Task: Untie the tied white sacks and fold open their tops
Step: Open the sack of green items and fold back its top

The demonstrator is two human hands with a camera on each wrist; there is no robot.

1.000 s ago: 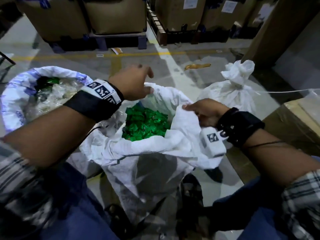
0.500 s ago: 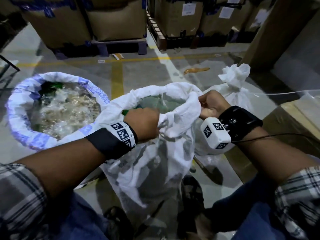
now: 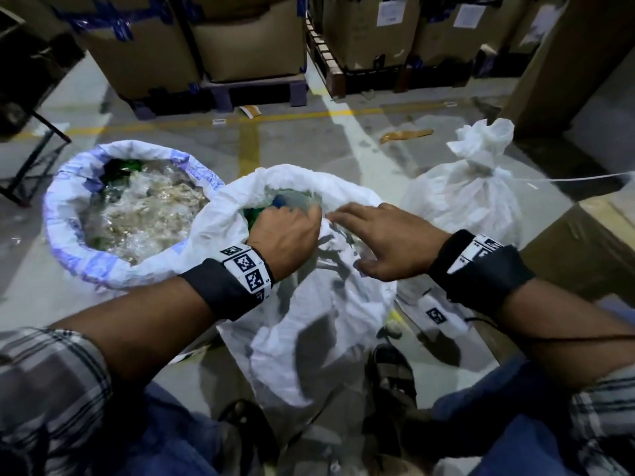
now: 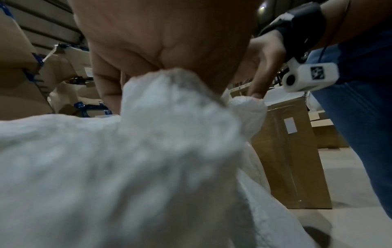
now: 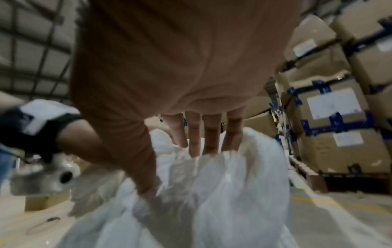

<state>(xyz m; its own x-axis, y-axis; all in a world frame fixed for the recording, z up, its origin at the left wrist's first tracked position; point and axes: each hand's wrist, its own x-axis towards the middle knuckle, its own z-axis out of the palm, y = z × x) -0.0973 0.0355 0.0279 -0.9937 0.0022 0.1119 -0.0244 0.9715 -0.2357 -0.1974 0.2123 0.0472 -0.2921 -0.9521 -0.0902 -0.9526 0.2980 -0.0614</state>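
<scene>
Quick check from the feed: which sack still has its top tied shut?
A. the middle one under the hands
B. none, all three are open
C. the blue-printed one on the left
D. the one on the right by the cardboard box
D: the right sack has its neck cinched into a knot, while the blue-printed sack and the middle sack stand open.

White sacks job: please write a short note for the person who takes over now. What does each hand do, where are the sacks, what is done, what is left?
Left hand: grips the near rim of the middle sack.
Right hand: fingers straight, resting on the same rim.
Done: left sack stands open, its top folded down. Middle sack is untied, its mouth open, green contents showing.
Left: finish folding the middle sack's top; the right sack remains tied.
</scene>
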